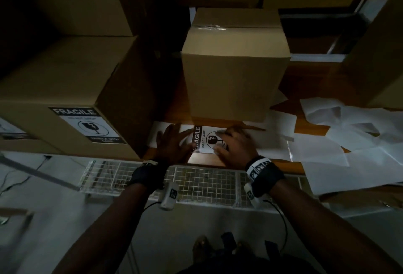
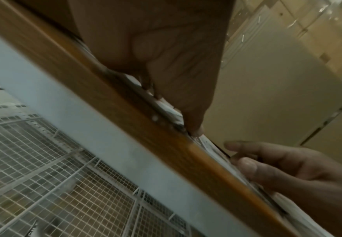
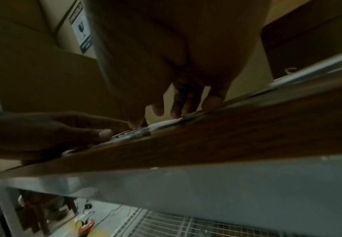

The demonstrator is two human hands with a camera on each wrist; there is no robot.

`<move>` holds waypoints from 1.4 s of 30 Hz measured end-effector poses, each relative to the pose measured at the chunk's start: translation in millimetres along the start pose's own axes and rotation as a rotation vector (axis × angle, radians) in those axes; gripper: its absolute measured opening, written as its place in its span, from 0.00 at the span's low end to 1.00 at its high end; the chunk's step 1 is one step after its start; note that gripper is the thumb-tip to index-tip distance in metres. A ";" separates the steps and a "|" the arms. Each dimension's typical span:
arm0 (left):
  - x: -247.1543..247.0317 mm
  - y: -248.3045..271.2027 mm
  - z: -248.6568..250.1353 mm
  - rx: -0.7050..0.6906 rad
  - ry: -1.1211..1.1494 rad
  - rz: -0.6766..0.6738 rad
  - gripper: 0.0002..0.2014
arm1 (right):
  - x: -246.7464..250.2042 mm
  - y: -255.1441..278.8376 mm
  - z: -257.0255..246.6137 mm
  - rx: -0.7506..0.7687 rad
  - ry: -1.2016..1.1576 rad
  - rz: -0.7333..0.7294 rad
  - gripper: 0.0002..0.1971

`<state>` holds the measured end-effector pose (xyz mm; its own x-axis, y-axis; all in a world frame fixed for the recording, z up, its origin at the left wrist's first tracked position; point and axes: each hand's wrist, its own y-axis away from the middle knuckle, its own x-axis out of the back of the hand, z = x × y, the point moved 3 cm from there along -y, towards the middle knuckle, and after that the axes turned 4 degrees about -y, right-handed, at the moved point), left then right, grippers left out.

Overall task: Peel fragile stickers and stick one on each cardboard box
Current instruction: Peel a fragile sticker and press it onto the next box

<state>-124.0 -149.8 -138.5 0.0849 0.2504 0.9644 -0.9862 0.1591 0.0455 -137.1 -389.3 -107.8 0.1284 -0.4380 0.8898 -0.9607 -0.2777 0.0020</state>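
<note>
A wooden worktop carries several cardboard boxes. The largest, the labelled box at the left, already bears a FRAGILE label on its near face, and more boxes are stacked behind it. In the middle stands the plain box, taped along its top, its near face bare. Loose white backing sheets lie scattered over the right side of the worktop. Just in front of the plain box, near the worktop's edge, the fragile sticker lies flat on its white sheet. The left hand presses on the sheet's left part, fingers spread wide and flat. The right hand rests on the sticker's right part, fingers bent with the tips down on it; whether they pinch an edge cannot be told.
</note>
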 end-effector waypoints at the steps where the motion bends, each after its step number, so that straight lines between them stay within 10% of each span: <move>1: -1.4 1.4 3.0 -0.007 -0.016 0.028 0.37 | -0.4 -0.4 0.5 -0.006 0.054 -0.017 0.27; 15: -1.5 5.0 59.8 -0.028 -0.088 -0.054 0.53 | 29.1 -2.4 21.2 -0.018 0.100 -0.163 0.20; 22: -3.2 4.6 58.5 0.020 -0.016 -0.057 0.37 | 29.5 -19.8 8.4 0.065 -0.142 -0.215 0.14; 42: -13.8 8.0 91.8 0.052 0.048 -0.080 0.39 | 55.7 -23.7 18.0 0.176 -0.140 -0.329 0.17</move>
<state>-146.2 -239.6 -127.6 0.1694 0.2848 0.9435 -0.9819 0.1310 0.1368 -102.7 -422.5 -66.6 0.4665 -0.4103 0.7836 -0.8071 -0.5599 0.1873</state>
